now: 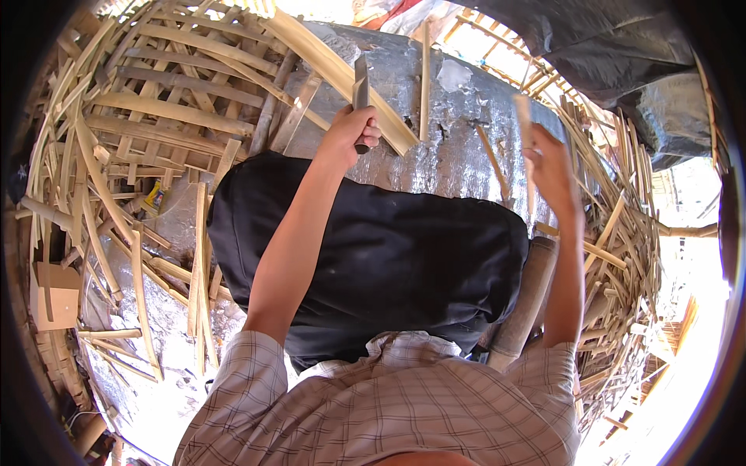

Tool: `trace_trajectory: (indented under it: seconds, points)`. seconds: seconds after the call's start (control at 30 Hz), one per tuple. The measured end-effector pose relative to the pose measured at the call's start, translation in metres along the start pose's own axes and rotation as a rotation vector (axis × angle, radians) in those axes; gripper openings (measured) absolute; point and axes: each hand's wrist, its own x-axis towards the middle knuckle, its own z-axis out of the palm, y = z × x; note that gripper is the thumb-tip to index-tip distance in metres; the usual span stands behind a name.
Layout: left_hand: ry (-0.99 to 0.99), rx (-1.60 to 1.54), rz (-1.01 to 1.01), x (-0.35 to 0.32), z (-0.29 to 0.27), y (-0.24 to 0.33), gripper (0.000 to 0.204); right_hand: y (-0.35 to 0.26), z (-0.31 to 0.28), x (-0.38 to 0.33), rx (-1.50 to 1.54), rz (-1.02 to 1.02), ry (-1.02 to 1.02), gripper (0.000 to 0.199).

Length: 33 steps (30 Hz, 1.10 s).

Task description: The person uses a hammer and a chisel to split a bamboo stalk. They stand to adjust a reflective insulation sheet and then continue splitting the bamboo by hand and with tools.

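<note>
My left hand (351,133) is wrapped around the handle of a knife (361,81), its broad blade pointing away from me. Just beyond that hand, a wide split length of bamboo (392,128) lies slanting on the grey sheet, partly behind the blade. Off to the right, my right hand (550,165) is raised, with its fingers closed on a thin bamboo strip (524,116). This strip stands roughly lengthwise away from me, and its lower part runs below the fingers. The right hand is slightly blurred.
A shiny grey sheet (458,167) spreads beyond my black-covered lap. Woven bamboo slats (175,109) stand at the left, and heaped strips (622,311) fill the right. A bamboo pole (522,307) lies beside my right knee. A cardboard box (62,295) sits far left.
</note>
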Motion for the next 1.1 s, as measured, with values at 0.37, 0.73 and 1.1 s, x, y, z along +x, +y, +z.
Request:
trace_trajectory:
  seconds: [0.37, 0.73, 1.1]
  points:
    - [0.001, -0.06, -0.059, 0.004, -0.006, -0.001, 0.019, -0.023, 0.031, 0.105, 0.043, -0.035, 0.051, 0.03]
    - [0.004, -0.091, -0.045, 0.007, 0.004, -0.002, 0.019, 0.078, 0.181, 0.34, -0.292, 0.286, -0.047, 0.056]
    - [0.051, -0.095, -0.061, 0.012, -0.006, 0.021, 0.018, 0.064, 0.355, 0.293, -0.233, 0.605, -0.367, 0.071]
